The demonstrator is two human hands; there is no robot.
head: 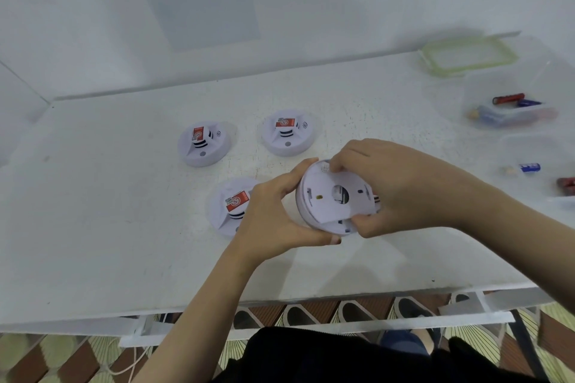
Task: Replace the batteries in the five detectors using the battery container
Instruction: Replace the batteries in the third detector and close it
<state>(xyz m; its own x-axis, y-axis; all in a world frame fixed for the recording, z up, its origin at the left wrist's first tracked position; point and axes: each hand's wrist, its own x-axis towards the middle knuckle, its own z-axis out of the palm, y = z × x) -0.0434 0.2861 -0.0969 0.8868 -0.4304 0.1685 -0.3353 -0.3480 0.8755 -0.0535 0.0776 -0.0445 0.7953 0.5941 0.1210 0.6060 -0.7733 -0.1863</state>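
Gripping the held detector [314, 214] in both, tilted, underside up, just above the counter [124, 196]. Left grip [273, 214] curled round its left rim, thumb underneath. Right grip [401, 186] pinching the white back plate [326, 199] (round hole in the middle) by its upper and lower edges. Resting label-up on the counter: far-left detector [203, 143], far-right detector [287, 132], near detector [231, 205] partly hidden behind the left grip. Off to the right, clear battery container [485, 84] holding red and blue batteries [510, 99], green-rimmed lid [435, 67] behind it. Nearer, second clear tub [510, 146] with a blue battery [530, 167] and a red battery [566, 186].
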